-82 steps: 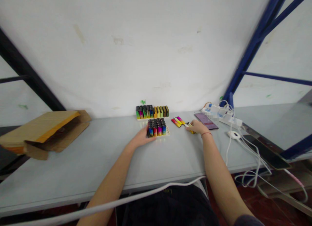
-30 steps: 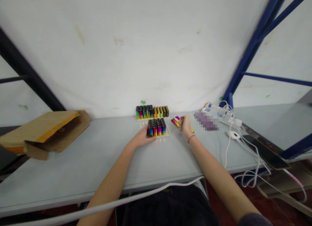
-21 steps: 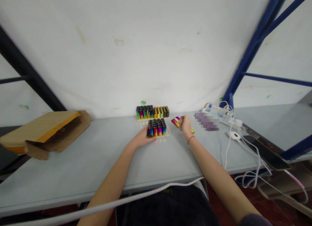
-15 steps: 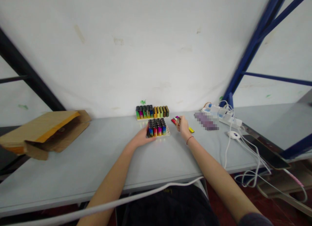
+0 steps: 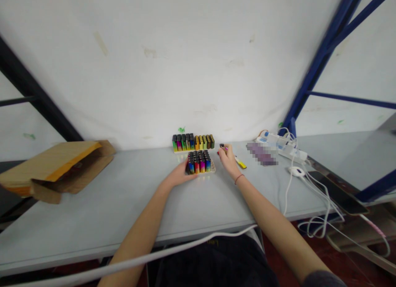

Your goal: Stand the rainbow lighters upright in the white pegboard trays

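Note:
Several upright lighters [image 5: 199, 163] with black tops and colourful bodies fill most of a white tray [image 5: 213, 167], whose right end shows bare slots. My left hand [image 5: 179, 174] grips the left end of this tray, thumb along the front. Just right of the tray, my right hand [image 5: 228, 160] is closed on a lighter [image 5: 222, 146]; its dark top sticks out past the fingers. Other loose lighters lie under and beside that hand, among them a yellow lighter [image 5: 242, 164]. Their number is hidden by the fingers.
Behind stands a second tray [image 5: 179, 151] of upright lighters against the wall. An opened cardboard box [image 5: 55, 163] lies at left. To the right are a blurred purple item [image 5: 262, 154], a power strip [image 5: 283, 145], white cables [image 5: 321, 190] and a dark phone [image 5: 337, 192]. A white cable crosses in front.
My right hand has shifted slightly left towards the tray, bringing the lighter's dark top into sight. The left hand and both trays stay in place.

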A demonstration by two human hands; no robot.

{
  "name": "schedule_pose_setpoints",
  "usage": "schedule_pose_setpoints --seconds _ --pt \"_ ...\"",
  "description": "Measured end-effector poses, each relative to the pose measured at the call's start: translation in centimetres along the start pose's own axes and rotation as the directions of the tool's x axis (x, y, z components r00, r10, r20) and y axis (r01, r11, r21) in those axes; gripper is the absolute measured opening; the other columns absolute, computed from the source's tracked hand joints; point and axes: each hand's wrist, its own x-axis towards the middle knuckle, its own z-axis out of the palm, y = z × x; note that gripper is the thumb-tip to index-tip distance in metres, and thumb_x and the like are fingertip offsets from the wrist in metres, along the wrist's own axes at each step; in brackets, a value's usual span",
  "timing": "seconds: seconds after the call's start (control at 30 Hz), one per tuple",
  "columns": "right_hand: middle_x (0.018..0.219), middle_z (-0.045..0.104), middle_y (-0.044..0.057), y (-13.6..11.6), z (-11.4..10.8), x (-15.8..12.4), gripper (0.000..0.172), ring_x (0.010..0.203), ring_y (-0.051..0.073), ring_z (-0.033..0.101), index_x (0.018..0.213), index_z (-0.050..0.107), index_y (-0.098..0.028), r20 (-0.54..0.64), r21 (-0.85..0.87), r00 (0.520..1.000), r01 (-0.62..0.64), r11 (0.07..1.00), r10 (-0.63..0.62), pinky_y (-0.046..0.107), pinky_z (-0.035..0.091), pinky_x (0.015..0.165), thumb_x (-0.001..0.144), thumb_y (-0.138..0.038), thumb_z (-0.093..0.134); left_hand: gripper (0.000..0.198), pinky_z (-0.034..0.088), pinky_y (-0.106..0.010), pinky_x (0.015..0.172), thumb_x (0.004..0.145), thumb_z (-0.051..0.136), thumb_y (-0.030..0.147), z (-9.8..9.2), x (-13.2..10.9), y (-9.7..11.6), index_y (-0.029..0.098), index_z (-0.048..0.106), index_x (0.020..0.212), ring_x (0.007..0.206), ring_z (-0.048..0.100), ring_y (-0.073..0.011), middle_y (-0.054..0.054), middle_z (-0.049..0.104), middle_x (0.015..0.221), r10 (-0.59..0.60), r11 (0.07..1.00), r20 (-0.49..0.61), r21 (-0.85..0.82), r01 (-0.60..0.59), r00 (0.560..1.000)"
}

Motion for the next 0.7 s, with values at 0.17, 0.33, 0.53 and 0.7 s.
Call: schedule_pose_setpoints --seconds 0.17,0.33,0.53,0.7 --pt "0.086 0.063 0.003 0.6 0.0 0.2 0.022 0.081 0.017 0.057 0.097 0.058 -0.019 0.12 -0.161 0.971 0.223 0.961 -0.205 0.029 0.047 0.079 0.086 -0.037 0.057 0.096 0.041 -0.052 0.116 0.07 0.077 0.058 -0.4 0.1 0.0 0.011 0.044 0.147 0.135 0.053 -0.0398 -0.018 0.053 0.15 -0.034 0.999 0.029 -0.011 0.034 0.999" --pt "0.105 0.069 0.008 1.8 0.0 0.6 0.027 0.09 0.018 0.062 0.106 0.064 -0.018 0.222 -0.156 0.955 0.232 0.96 -0.195 0.031 0.051 0.084 0.087 -0.035 0.057 0.102 0.04 -0.052 0.117 0.07 0.077 0.061 -0.4 0.1 0.1 0.009 0.041 0.149 0.137 0.051 -0.0405 -0.02 0.051 0.152 -0.036 0.999 0.037 -0.024 0.037 0.999" --pt "0.106 0.07 0.009 2.2 0.3 0.3 0.032 0.088 0.019 0.067 0.122 0.06 -0.018 0.268 -0.339 0.94 0.296 0.893 -0.21 0.031 0.053 0.08 0.093 -0.028 0.052 0.099 0.037 -0.051 0.119 0.073 0.076 0.059 -0.3 -0.1 0.6 0.011 0.039 0.151 0.139 0.049 -0.039 -0.018 0.051 0.152 0.013 0.998 0.034 -0.064 -0.01 0.999" --pt "0.11 0.071 0.009 2.1 0.1 0.5 0.04 0.099 0.021 0.065 0.135 0.055 -0.021 0.343 -0.523 0.899 0.423 0.74 -0.272 0.035 0.049 0.095 0.096 -0.021 0.047 0.097 0.038 -0.052 0.118 0.073 0.076 0.059 -0.2 -0.1 0.5 0.011 0.041 0.15 0.137 0.051 -0.0389 -0.017 0.053 0.15 0.022 0.998 0.024 -0.067 -0.02 0.999"
